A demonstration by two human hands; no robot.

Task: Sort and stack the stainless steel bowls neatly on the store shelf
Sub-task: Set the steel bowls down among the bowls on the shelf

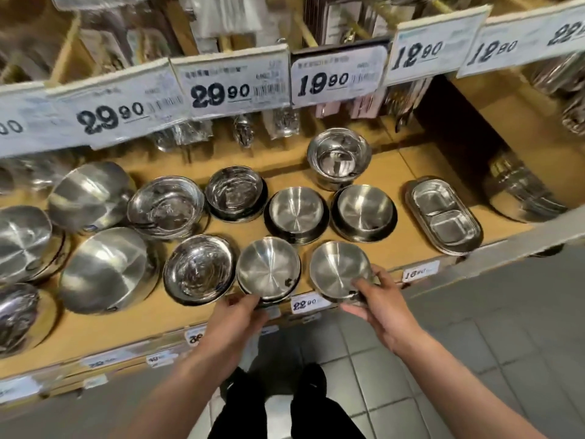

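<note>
At near shelf edge (pixel 221 315), your left hand (pixel 235 315) grips front bowl stack (pixel 267 274), fingers curled under; your right hand (pixel 376 299) pinches right bowl (pixel 338 269) rim.

bowls (pixel 268 270): silver steel, brushed radial sheen | mirror-polished bowl (pixel 199 269): dark reflections | divided tray (pixel 443 213): matte silver-grey | shelf (pixel 411 172): tan wood tone | price tags (pixel 235 82): white with black digits and barcodes | floor tiles (pixel 474 359): grey, pale grout grid | trousers (pixel 285 413): black
</note>
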